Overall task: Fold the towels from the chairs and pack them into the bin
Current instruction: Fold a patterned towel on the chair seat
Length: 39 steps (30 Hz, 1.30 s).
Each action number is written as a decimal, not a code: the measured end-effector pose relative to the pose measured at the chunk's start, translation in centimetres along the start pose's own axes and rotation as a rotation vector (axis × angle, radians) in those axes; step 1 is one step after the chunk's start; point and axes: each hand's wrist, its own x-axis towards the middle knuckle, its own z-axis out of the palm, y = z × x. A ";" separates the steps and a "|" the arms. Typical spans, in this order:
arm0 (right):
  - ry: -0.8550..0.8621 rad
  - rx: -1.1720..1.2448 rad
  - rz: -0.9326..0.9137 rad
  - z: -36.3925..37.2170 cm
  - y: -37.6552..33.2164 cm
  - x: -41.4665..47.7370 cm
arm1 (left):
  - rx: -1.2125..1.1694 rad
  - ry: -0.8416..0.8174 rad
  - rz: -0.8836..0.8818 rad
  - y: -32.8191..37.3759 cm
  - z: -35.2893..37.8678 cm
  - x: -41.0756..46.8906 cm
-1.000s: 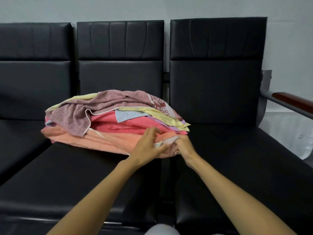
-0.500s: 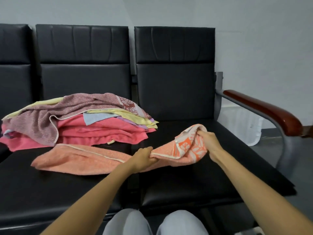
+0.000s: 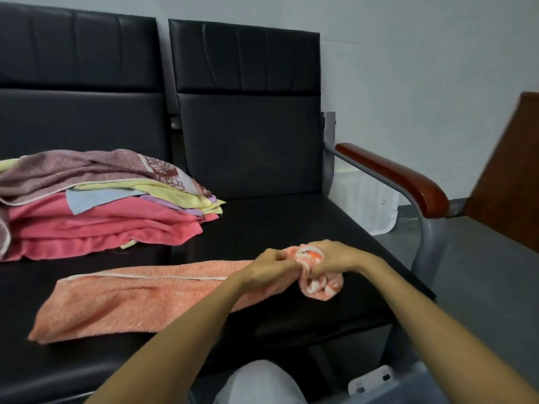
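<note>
At four o'clock from the towel pile (image 3: 102, 205), left hand (image 3: 269, 265) and right hand (image 3: 329, 258) clench the orange towel (image 3: 131, 298) end, likely to straighten it.

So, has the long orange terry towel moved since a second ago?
Yes. The orange terry towel has slid out from under the stacked towel pile, toward the person and rightwards onto the black padded seat.

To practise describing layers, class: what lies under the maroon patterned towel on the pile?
Edges of a yellow towel, a light blue cloth, a lilac cloth and pink towels show beneath it. Their middles are covered, so the full count is hidden.
</note>
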 end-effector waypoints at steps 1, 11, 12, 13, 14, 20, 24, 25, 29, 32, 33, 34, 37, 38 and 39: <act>0.075 -0.067 0.011 0.1 0.0 0.5 | 0.009 0.015 -0.011 -0.6 -0.7 -0.2; 0.624 -0.137 0.403 0.6 -1.7 3.3 | 0.827 0.373 -0.216 -7.0 -7.2 -0.9; 0.629 -0.097 0.397 0.6 -1.6 3.5 | 0.883 0.407 -0.247 -7.1 -7.3 -0.8; 0.630 -0.041 0.388 0.6 -1.4 3.7 | 0.898 0.427 -0.262 -7.0 -7.4 -0.6; 0.636 0.022 0.380 0.5 -1.4 3.9 | 0.871 0.451 -0.264 -6.6 -7.4 -0.2; 0.742 0.262 0.330 -1.3 -2.1 4.7 | 0.543 0.403 -0.289 -2.1 -6.0 3.8; 0.730 0.173 0.235 -2.5 -2.2 4.4 | 0.582 0.168 -0.315 -0.8 -3.5 5.1; 0.679 0.136 0.236 -2.5 -2.3 4.0 | 0.654 0.137 -0.300 -0.9 -3.3 5.2; 0.450 0.078 0.085 -1.6 -2.0 3.9 | 0.883 0.123 -0.311 -1.2 -3.7 5.6; 0.399 0.133 -0.010 -0.8 -2.4 4.4 | 0.679 0.135 -0.339 -0.6 -3.9 6.9; 0.445 0.146 -0.014 -0.7 -2.5 4.5 | 0.489 0.172 -0.325 -0.3 -4.1 7.3; 0.521 0.156 -0.009 -0.7 -2.5 4.8 | 0.262 0.208 -0.299 -0.2 -4.4 7.8; 0.728 0.205 0.099 -1.5 -2.2 5.3 | -0.245 0.165 -0.150 -0.4 -4.7 9.4; 0.756 0.184 0.138 -1.5 -2.0 5.3 | -0.292 0.163 -0.137 -0.3 -4.7 9.1; 0.760 0.111 0.177 -1.5 -1.9 5.2 | -0.330 0.182 -0.125 -0.6 -4.8 8.8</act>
